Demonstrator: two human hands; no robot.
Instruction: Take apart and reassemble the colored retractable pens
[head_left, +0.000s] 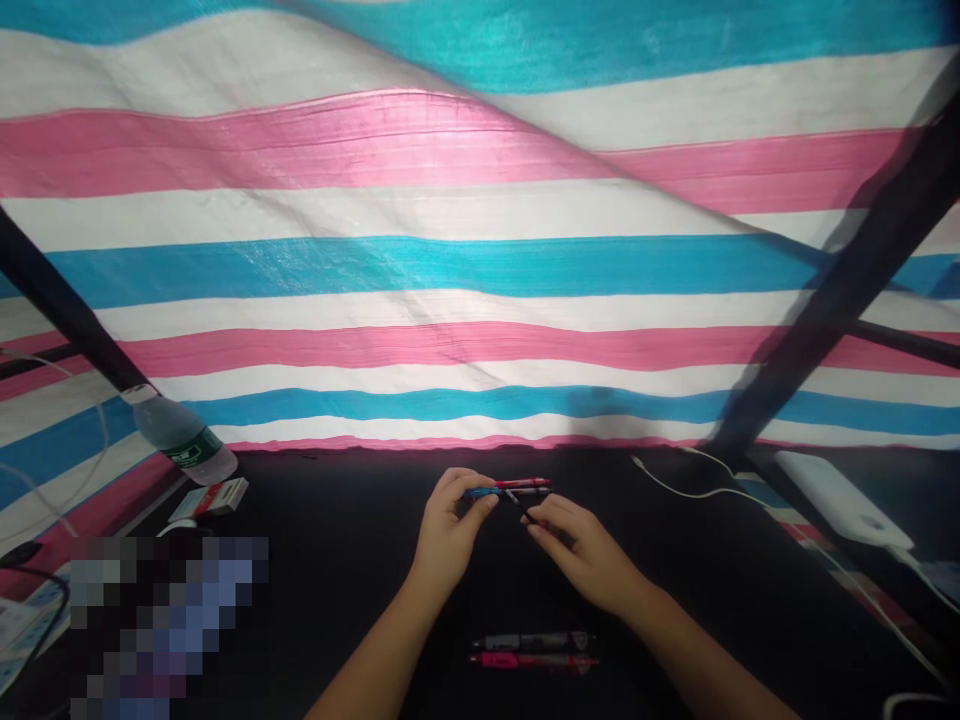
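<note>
Over the black tabletop [337, 600], my left hand [448, 525] pinches a blue pen [481, 491] between thumb and fingers. My right hand [577, 550] is closed on a thin dark pen part [521, 505], held at a slant, its lighter tip close to the blue pen's end. Whether the two touch, I cannot tell. Just behind the fingertips lie a red pen [534, 483] and a dark pen, partly covered by my hands. Nearer to me, between my forearms, a black pen [534, 641] and a pink-red pen [534, 661] lie side by side.
At the left edge a plastic bottle [180, 435] leans beside a small box [217, 498]. A white power bank [844, 500] lies at the right with a white cable [697, 494]. Striped sheeting [450, 265] hangs behind, with dark slanting poles [847, 270] at both sides.
</note>
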